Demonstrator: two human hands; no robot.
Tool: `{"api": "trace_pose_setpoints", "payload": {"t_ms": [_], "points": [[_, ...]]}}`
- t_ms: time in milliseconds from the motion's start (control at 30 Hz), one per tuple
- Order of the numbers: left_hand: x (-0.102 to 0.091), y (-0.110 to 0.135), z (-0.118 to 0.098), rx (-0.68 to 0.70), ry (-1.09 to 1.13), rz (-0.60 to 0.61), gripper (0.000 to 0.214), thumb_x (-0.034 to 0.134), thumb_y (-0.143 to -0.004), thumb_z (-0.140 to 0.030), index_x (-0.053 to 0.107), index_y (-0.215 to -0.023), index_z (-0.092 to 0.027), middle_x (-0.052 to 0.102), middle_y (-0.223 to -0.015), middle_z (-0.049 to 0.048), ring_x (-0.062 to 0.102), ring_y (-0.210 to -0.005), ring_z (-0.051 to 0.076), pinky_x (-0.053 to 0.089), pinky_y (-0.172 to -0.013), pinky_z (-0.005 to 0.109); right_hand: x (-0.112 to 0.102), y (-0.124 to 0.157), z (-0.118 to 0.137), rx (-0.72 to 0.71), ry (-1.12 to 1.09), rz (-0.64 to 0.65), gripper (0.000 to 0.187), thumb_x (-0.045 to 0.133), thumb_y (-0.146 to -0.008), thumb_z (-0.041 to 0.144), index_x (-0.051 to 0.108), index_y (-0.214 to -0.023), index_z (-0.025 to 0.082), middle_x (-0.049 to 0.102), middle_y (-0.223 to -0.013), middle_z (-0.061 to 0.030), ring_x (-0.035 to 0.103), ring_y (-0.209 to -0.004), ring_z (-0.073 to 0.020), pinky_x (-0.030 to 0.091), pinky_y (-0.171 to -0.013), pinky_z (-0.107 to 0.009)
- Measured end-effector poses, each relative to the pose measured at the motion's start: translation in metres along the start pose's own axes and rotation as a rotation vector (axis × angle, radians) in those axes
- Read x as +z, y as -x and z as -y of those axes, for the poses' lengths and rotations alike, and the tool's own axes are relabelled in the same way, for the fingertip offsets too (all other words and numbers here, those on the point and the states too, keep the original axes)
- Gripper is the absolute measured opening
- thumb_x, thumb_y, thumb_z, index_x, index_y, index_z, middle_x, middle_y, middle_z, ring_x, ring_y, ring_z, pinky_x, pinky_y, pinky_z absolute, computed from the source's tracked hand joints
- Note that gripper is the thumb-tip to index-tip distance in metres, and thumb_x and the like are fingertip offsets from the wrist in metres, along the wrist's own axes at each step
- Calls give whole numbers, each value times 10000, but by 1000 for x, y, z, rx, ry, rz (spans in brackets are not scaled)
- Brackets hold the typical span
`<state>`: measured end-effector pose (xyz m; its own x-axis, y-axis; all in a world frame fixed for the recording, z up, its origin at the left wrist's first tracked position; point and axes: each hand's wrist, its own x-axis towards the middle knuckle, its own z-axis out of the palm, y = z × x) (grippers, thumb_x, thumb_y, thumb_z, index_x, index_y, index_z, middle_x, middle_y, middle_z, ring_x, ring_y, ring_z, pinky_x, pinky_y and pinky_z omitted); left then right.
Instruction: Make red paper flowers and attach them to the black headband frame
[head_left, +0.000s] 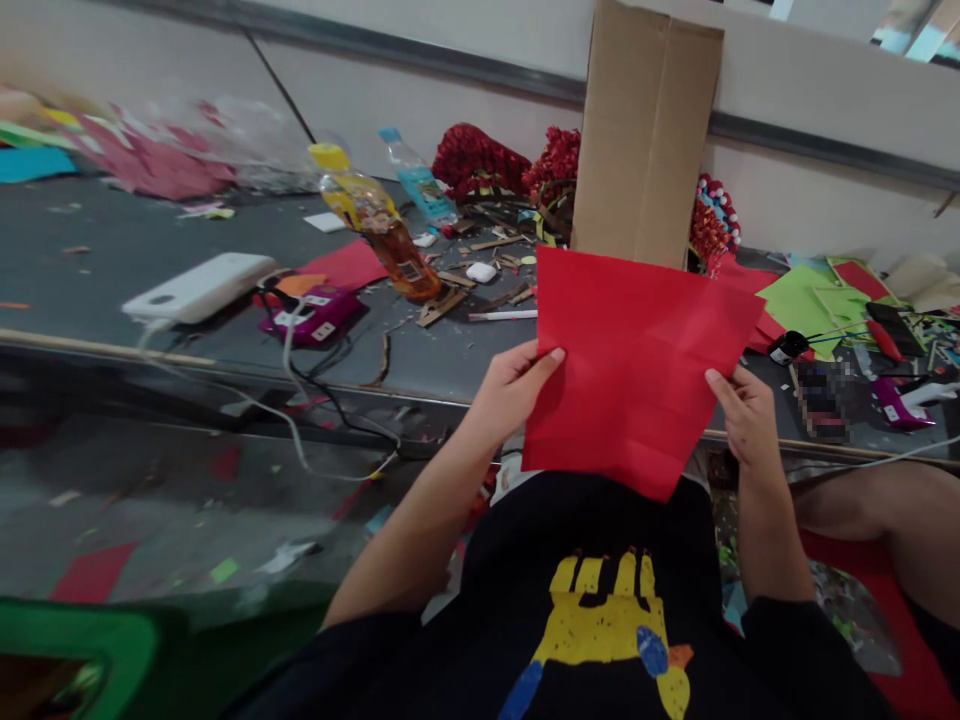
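Nearest: black shirt (600, 560) with a yellow print. The red sheet (630, 370) is held above the lap at the near edge of the tabletop (442, 360). Left hand (514, 390): grip closed on the sheet's left edge, thumb on the upper face. Right hand (746, 415): grip pinching the right edge, thumb likewise on top. Beyond, left side: white power bank (202, 288), then a tilted yellow-capped bottle (386, 235). Behind the sheet, a tall cardboard piece (645, 130) rises before the wall (480, 40).
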<state>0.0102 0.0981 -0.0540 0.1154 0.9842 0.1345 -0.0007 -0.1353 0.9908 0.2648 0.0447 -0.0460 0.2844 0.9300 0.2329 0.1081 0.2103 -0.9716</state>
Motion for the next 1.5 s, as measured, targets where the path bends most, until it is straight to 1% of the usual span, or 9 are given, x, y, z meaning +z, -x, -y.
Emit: {"api": "trace_pose_setpoints", "payload": {"t_ms": [200, 367, 567, 633, 733, 833, 1000, 1167, 1500], "points": [[-12, 5, 1, -73, -37, 141, 498, 676, -682, -590, 699, -920, -153, 703, -844, 64, 653, -822, 212, 555, -762, 327, -18, -3, -7, 63, -58, 45, 277, 709, -726, 414, 718, -941, 238, 747, -883, -25, 681, -829, -205, 548, -780, -359], [-11, 2, 2, -11, -21, 96, 618, 754, -624, -555, 630, -1087, -164, 707, -971, 89, 661, -914, 225, 562, -775, 319, -15, 2, -18, 77, -45, 115, 260, 717, -710, 425, 738, -880, 228, 749, -925, -16, 674, -841, -188, 533, -780, -327], [-10, -12, 21, -135, -17, 30, 628, 805, -507, -597, 680, -899, -122, 723, -880, 101, 667, -786, 229, 568, -706, 337, -18, 3, -34, 72, 62, 215, 341, 642, -768, 478, 720, -968, 213, 737, -973, -36, 663, -889, -193, 517, -812, -334], [-12, -11, 34, -160, -12, 10, 625, 805, -511, -596, 686, -913, -133, 724, -862, 91, 666, -768, 221, 566, -696, 328, -36, 2, -44, 16, 252, 107, 367, 605, -792, 485, 706, -991, 193, 730, -981, -63, 657, -877, -200, 506, -832, -352], [-17, -6, 49, -166, -46, 21, 599, 771, -561, -613, 690, -936, -154, 727, -888, 86, 668, -792, 227, 564, -726, 339, -83, -1, -59, -111, 693, -209, 418, 540, -822, 469, 675, -1059, 151, 700, -1055, -123, 626, -956, -236, 453, -930, -409], [-26, 0, 54, -174, -93, 40, 555, 755, -579, -610, 702, -913, -169, 730, -895, 86, 667, -840, 247, 552, -797, 370, -138, -7, -69, -41, 1022, -444, 516, 550, -797, 438, 597, -1190, 107, 623, -1216, -178, 551, -1137, -291, 392, -1005, -437], [-41, 6, 42, -193, -132, 162, 349, 765, -579, -483, 725, -753, -183, 717, -1020, 111, 650, -983, 297, 520, -872, 397, -196, -29, -78, 400, 1267, -346, 924, 641, -708, 541, 320, -1420, 46, 494, -1347, -277, 477, -1247, -388, 378, -991, -478], [-45, 11, 32, -169, -174, 255, 271, 726, -621, -422, 727, -755, -186, 683, -1119, 143, 634, -1052, 320, 514, -886, 417, -202, -48, -85, 439, 1284, -289, 932, 600, -725, 580, 286, -1438, 68, 493, -1346, -261, 472, -1259, -365, 379, -977, -432], [-43, 19, 30, -87, -245, 361, 317, 665, -705, -491, 746, -815, -205, 691, -1107, 135, 641, -1057, 297, 491, -944, 434, -196, -44, -81, 398, 1344, -313, 895, 579, -747, 573, 263, -1467, 147, 495, -1354, -227, 500, -1221, -369, 387, -959, -439]]}}
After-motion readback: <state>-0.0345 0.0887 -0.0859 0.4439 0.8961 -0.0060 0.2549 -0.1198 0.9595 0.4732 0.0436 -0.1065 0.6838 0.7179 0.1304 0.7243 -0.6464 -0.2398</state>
